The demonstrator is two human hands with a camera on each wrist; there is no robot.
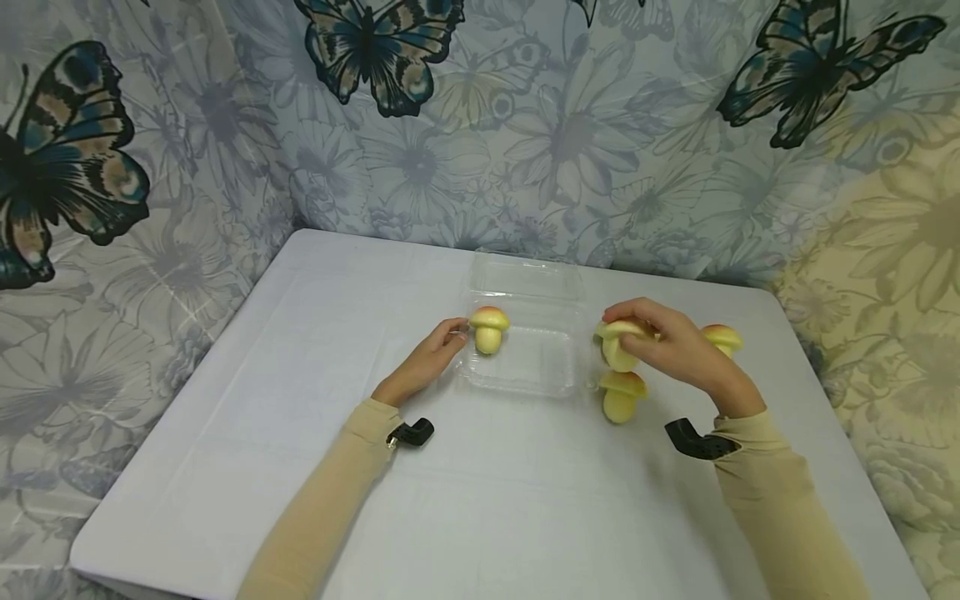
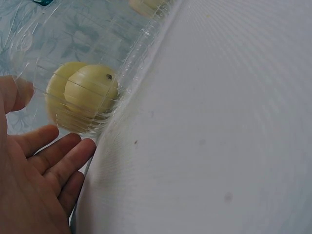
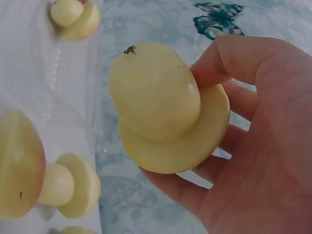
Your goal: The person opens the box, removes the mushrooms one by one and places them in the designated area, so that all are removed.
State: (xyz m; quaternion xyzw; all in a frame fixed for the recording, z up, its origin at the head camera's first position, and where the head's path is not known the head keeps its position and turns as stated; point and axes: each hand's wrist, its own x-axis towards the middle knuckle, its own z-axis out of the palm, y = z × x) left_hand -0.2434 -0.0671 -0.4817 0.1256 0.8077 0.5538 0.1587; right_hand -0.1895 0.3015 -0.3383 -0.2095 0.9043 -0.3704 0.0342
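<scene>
My right hand (image 1: pixel 671 346) grips a yellow toy mushroom (image 3: pixel 156 92) between thumb and fingers, stem toward the wrist camera, to the right of a clear plastic container (image 1: pixel 525 383). Inside the container, near its left wall, stands another mushroom (image 1: pixel 488 337) with a reddish cap top. My left hand (image 1: pixel 429 358) is at the container's left side, thumb and fingertips right at the wall. Its fingers (image 2: pixel 68 161) lie extended in the left wrist view, where the mushroom (image 2: pixel 90 90) shows through the ribbed plastic.
A mushroom (image 1: pixel 621 400) stands on the white table (image 1: pixel 465 517) just in front of the held one. Partly behind the right hand is another mushroom (image 1: pixel 723 337). The container's clear lid (image 1: pixel 525 275) lies opened toward the patterned wall (image 1: pixel 525 167).
</scene>
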